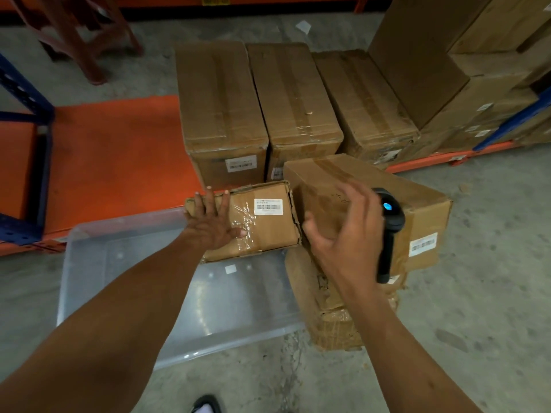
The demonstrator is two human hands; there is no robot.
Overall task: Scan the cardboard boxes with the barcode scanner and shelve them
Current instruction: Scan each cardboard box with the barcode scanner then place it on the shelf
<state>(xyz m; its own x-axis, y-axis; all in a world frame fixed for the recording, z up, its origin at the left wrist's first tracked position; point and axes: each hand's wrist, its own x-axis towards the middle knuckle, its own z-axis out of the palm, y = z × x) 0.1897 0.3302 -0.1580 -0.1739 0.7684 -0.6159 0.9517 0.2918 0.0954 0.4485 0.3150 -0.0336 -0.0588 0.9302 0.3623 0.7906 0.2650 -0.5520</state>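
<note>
Left hand [212,225] flat, fingers spread, palm down on the top of a small worn cardboard box [262,222], near its left end; pressing, not clasping. White barcode label [268,206] on that box's top, to the right of the hand, beside a patch of crinkled clear tape. Box resting across the far rim of a clear plastic bin [185,293] on the concrete floor. Right hand [343,231] raised over the next box, fingers loosely spread and curled, blurred; barcode scanner [389,231] just behind it, black, head up with a blue light glowing, handle pointing down; cannot tell whether the hand actually grips it. Beneath, a larger cardboard box [423,204] with a white label on its right face, set on top of a torn, crumpled box [325,311] on the floor. Behind, three long taped boxes [292,93] side by side on the low orange shelf [119,156], the left one showing a label on its near end. More cartons [477,70] stacked at the right. Blue rack upright [26,93] at far left, red stool [83,34] beyond it.
</note>
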